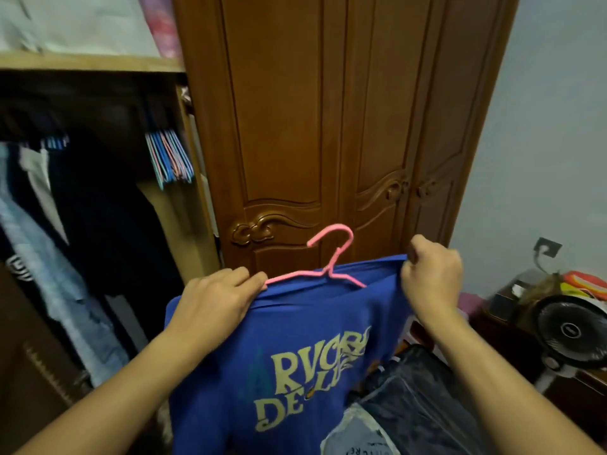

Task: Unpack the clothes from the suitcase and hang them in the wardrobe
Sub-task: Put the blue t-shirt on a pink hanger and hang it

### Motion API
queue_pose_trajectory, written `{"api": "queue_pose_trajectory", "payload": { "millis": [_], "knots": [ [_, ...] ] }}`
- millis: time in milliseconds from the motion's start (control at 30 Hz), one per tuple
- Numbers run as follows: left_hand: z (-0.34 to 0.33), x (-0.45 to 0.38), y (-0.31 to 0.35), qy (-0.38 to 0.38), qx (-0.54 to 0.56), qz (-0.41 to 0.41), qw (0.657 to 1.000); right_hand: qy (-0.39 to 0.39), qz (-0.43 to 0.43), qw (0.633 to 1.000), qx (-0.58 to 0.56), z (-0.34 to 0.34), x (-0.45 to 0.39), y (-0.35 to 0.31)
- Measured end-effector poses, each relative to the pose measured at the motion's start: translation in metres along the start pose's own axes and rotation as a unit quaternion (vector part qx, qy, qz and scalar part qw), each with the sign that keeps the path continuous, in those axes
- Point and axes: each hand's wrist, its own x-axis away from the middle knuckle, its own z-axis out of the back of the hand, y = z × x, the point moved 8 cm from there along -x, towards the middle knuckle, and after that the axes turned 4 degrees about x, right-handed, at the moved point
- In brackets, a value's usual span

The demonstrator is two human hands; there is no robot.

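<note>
A blue T-shirt (289, 339) with yellow lettering hangs in front of me, its neck around a pink hanger (331, 257). My left hand (216, 300) grips the hanger's left arm together with the shirt's shoulder. My right hand (430, 274) pinches the top edge of the shirt at the right, held a little higher. The hanger's hook sticks up free in front of the brown wardrobe door (328, 126). The open wardrobe bay (98, 192) lies to the left with dark and light clothes on its rail. Dark folded clothes (410, 399) lie low at the right; the suitcase itself cannot be made out.
A bunch of empty blue and pink hangers (169, 159) hangs at the right end of the rail. A shelf (92, 62) sits above the bay. At the right stand a black fan (571, 333) and clutter on a low cabinet by the wall.
</note>
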Motion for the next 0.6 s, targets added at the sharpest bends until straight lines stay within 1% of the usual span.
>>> {"api": "queue_pose_trajectory", "payload": {
  "millis": [33, 67, 100, 133, 167, 200, 233, 267, 300, 333, 433, 467, 533, 600],
  "knots": [
    [-0.004, 0.003, 0.000, -0.010, -0.013, -0.003, 1.000, 0.015, 0.050, 0.997, 0.057, 0.003, 0.001, -0.006],
    [-0.007, 0.003, -0.001, -0.012, -0.019, 0.008, 1.000, 0.016, 0.096, 0.992, 0.083, 0.003, 0.007, -0.015],
    [-0.006, 0.001, -0.005, 0.002, -0.013, 0.034, 0.999, -0.007, 0.140, 0.987, 0.079, -0.006, 0.015, -0.023],
    [-0.002, 0.000, -0.011, 0.026, 0.007, 0.064, 0.998, -0.048, 0.185, 0.980, 0.049, -0.017, 0.027, -0.031],
    [0.003, -0.001, -0.017, 0.052, 0.039, 0.084, 0.994, -0.112, 0.219, 0.969, -0.005, -0.030, 0.038, -0.036],
    [0.010, -0.001, -0.022, 0.072, 0.070, 0.087, 0.991, -0.180, 0.217, 0.956, -0.074, -0.040, 0.045, -0.036],
    [0.015, -0.002, -0.025, 0.080, 0.088, 0.078, 0.990, -0.242, 0.175, 0.943, -0.148, -0.048, 0.046, -0.030],
    [0.019, -0.003, -0.027, 0.077, 0.096, 0.064, 0.990, -0.278, 0.128, 0.931, -0.198, -0.053, 0.041, -0.021],
    [0.021, -0.004, -0.028, 0.065, 0.101, 0.053, 0.991, -0.291, 0.105, 0.925, -0.221, -0.054, 0.034, -0.014],
    [0.022, -0.007, -0.030, 0.052, 0.111, 0.050, 0.991, -0.302, 0.104, 0.923, -0.215, -0.054, 0.029, -0.011],
    [0.024, -0.015, -0.043, 0.023, 0.141, 0.076, 0.987, -0.375, 0.128, 0.894, -0.211, -0.057, 0.034, -0.017],
    [0.024, -0.016, -0.048, 0.015, 0.145, 0.086, 0.985, -0.366, 0.136, 0.899, -0.198, -0.053, 0.036, -0.018],
    [0.025, -0.018, -0.048, -0.006, 0.138, 0.099, 0.986, -0.322, 0.153, 0.923, -0.148, -0.048, 0.038, -0.021],
    [0.023, -0.025, -0.035, -0.023, 0.111, 0.098, 0.989, -0.276, 0.201, 0.934, -0.108, -0.042, 0.039, -0.040]
  ]
}}
